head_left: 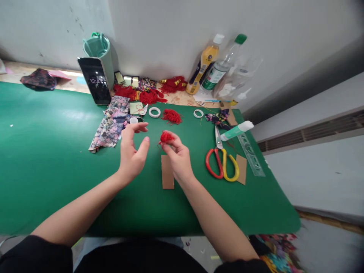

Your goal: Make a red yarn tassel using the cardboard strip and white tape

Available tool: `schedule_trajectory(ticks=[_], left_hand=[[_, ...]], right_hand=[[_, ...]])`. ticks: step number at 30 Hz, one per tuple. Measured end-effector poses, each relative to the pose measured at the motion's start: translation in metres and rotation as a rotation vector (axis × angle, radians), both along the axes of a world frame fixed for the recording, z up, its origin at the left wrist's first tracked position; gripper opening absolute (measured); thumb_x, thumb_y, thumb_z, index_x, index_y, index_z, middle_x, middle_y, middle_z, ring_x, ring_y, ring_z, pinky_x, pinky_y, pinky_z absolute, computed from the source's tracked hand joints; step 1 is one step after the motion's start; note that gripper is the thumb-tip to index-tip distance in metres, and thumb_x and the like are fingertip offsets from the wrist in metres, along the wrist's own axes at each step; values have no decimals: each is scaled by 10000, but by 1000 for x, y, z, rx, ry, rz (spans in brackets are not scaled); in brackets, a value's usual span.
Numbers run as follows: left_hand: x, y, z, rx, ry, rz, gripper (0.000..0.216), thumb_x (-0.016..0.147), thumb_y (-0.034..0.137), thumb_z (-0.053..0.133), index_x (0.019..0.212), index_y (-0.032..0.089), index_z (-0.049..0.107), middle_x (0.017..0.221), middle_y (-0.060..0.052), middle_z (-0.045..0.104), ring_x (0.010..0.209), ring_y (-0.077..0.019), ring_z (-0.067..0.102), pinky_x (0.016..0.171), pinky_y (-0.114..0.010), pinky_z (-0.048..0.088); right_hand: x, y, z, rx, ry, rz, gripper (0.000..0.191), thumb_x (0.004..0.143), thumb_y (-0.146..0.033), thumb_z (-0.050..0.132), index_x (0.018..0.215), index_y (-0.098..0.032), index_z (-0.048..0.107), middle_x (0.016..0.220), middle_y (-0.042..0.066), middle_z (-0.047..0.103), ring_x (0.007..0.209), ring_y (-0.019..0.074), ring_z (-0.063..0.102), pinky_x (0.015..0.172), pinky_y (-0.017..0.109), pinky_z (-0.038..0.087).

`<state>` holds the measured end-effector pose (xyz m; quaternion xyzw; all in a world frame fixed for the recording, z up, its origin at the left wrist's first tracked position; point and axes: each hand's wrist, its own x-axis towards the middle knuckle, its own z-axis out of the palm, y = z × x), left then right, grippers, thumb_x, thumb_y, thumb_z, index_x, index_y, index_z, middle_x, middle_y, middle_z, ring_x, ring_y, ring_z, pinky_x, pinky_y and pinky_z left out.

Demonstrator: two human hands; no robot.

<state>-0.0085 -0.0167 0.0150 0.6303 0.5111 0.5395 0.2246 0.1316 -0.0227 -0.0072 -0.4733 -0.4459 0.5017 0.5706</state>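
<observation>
My right hand (179, 157) pinches a small bundle of red thread (166, 136) between thumb and fingers, above the green table (51, 159). To its left my left hand (133, 149) is raised, thumb and fingers apart, with nothing between them. A brown cardboard piece (167, 174) lies under my right hand, partly covered by it. Beyond the hands is a loose pile of red thread (172, 116), with a white tape roll (154, 112) beside it. Floral fabric (112, 123) lies left of my left hand.
Scissors (222, 163) with red and yellow handles, a glue stick (237, 131) and a clear ruler (251, 155) lie on the right. A phone (95, 81) leans on a green cup (99, 47) at the back. Bottles (203, 66) and red tassels (173, 84) line the wall.
</observation>
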Motion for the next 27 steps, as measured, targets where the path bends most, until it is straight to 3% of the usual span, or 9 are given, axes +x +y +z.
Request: schedule_trajectory(ticks=[3, 6, 9, 12, 17, 23, 27], left_hand=[[0, 0, 1, -6, -18, 6, 253, 839, 199, 527, 1085, 241, 570, 988, -43, 644, 968, -209, 575, 893, -380, 436], [1, 0, 2, -1, -39, 6, 240, 836, 182, 528, 1064, 235, 579, 959, -40, 648, 949, -202, 577, 887, -377, 442], [1, -1, 4, -2, -71, -3, 233, 835, 166, 532, 1054, 224, 587, 940, -41, 646, 936, -193, 579, 883, -367, 450], [2, -2, 4, -5, -105, -19, 218, 844, 168, 529, 1046, 220, 591, 924, -40, 639, 923, -183, 589, 874, -356, 464], [3, 1, 3, -38, -226, -79, 165, 868, 195, 517, 1013, 209, 595, 879, -37, 635, 865, -163, 604, 828, -332, 499], [6, 2, 5, -139, -341, -186, 145, 847, 250, 601, 979, 192, 609, 798, -18, 665, 781, -146, 659, 768, -300, 536], [8, 1, 5, -139, -313, -216, 192, 806, 240, 672, 984, 188, 623, 845, -31, 712, 834, -158, 690, 799, -300, 554]], right_hand=[[6, 0, 1, 208, -376, -86, 103, 772, -339, 706, 815, -254, 742, 1348, 64, 512, 1196, 248, 512, 1069, 477, 409], [12, 2, 2, 186, -536, -153, 82, 759, -318, 718, 752, -237, 730, 1343, 78, 507, 1211, 284, 485, 1045, 533, 411], [13, 2, 4, 219, -502, -107, 85, 772, -299, 705, 722, -231, 715, 1325, 82, 521, 1207, 281, 510, 1032, 529, 425], [11, 1, 6, 353, -515, -96, 62, 769, -289, 713, 729, -244, 726, 1399, 57, 477, 1339, 291, 412, 1115, 527, 332], [14, 7, -5, 62, -357, -56, 135, 719, -319, 742, 654, -208, 703, 1344, 81, 531, 1260, 304, 497, 1107, 566, 334], [17, 7, -5, 144, -344, -60, 97, 707, -294, 747, 650, -228, 704, 1366, 53, 524, 1298, 279, 467, 1132, 535, 316], [15, 4, -1, 147, -332, -31, 103, 729, -313, 733, 671, -234, 705, 1363, 49, 528, 1273, 265, 492, 1111, 522, 356]])
